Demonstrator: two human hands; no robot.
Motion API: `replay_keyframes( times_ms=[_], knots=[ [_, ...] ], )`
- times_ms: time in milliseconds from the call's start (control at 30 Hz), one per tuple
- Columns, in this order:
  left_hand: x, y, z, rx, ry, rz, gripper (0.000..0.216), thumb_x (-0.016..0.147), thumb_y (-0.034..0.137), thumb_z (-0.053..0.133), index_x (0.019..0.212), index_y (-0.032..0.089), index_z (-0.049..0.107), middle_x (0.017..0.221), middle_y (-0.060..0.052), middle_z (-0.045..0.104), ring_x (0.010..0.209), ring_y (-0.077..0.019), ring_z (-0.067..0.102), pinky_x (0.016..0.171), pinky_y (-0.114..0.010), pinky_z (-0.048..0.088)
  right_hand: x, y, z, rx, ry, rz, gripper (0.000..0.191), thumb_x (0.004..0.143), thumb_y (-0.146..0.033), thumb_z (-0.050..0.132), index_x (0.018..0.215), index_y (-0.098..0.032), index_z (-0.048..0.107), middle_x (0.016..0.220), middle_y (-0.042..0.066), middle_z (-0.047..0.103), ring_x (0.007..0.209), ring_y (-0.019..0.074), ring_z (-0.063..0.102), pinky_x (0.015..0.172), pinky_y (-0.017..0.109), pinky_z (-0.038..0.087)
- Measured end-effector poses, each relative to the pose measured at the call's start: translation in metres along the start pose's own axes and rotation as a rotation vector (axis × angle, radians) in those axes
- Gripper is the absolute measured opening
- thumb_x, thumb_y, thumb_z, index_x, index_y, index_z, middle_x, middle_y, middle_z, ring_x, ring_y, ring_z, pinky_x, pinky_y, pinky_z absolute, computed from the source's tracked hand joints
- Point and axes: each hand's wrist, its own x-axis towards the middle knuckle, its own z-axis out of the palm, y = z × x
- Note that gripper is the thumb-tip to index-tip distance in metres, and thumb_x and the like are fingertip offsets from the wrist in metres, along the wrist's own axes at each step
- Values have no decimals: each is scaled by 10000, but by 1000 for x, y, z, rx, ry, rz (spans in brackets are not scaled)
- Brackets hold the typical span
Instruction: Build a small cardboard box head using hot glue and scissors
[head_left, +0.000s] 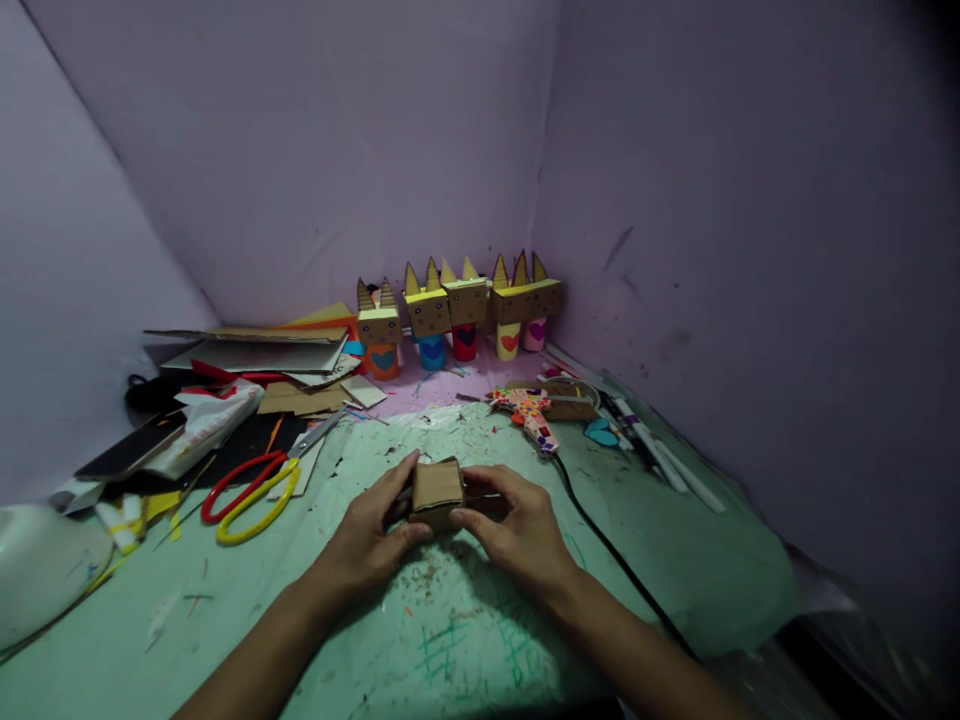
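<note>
Between my two hands is a small brown cardboard box (438, 485), low over the green table cover. My left hand (376, 527) grips its left side, thumb at the near edge and fingers bent round the far side. On the right, my right hand (517, 520) holds it the same way, thumb at the near corner. A dark strip shows under the right fingers; I cannot tell what it is. Beyond the box lies a patterned glue gun (531, 412), its black cord running toward the near right. Scissors (259, 490) with red and yellow handles lie to the left.
Several cardboard-headed figures (429, 318) with pointed ears and paper hearts stand along the back. Cardboard and paper scraps (300, 398) pile up at the left. Markers (651, 445) lie at the right near the wall. A white rounded object (45, 570) is at the left edge.
</note>
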Motion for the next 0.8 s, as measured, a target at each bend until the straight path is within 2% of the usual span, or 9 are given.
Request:
replay_keyframes(
  times_ms=[100,267,467,700,800],
  knots=[
    [0,2,1,-74,7,-15,606,753,243,604,1339,184,459,1339,-157,545,1221,-325,527,1013,-510,445,-1,-1,-1,-12,-4,-26,326,678,-135,717,1000,-182,695,928,87,711,813,212,688,746,374,587],
    [0,8,3,-194,-18,-90,537,744,198,599,1257,179,443,1244,-173,589,1099,-290,614,929,-460,518,-2,-2,-1,-97,-9,-103,187,718,-180,705,901,-207,727,824,58,707,733,186,674,659,332,575],
    [-1,11,4,-178,-19,-115,549,751,197,580,1272,184,407,1252,-159,583,1127,-287,595,947,-465,497,-2,-4,-2,-191,-33,-176,128,775,-192,652,866,-193,741,799,73,719,725,195,681,671,328,559],
    [-3,3,4,54,-4,69,593,797,221,583,1368,222,423,1358,-155,519,1251,-326,490,1040,-556,386,-2,-3,-1,-165,10,-139,197,733,-161,646,928,-152,677,846,84,709,712,183,671,647,313,555],
    [-4,1,5,107,8,112,618,805,217,587,1397,223,406,1380,-158,505,1269,-335,473,1047,-574,376,-2,-4,-1,-166,22,-175,128,744,-172,640,863,-181,688,797,61,707,697,176,663,638,307,547]
  ],
)
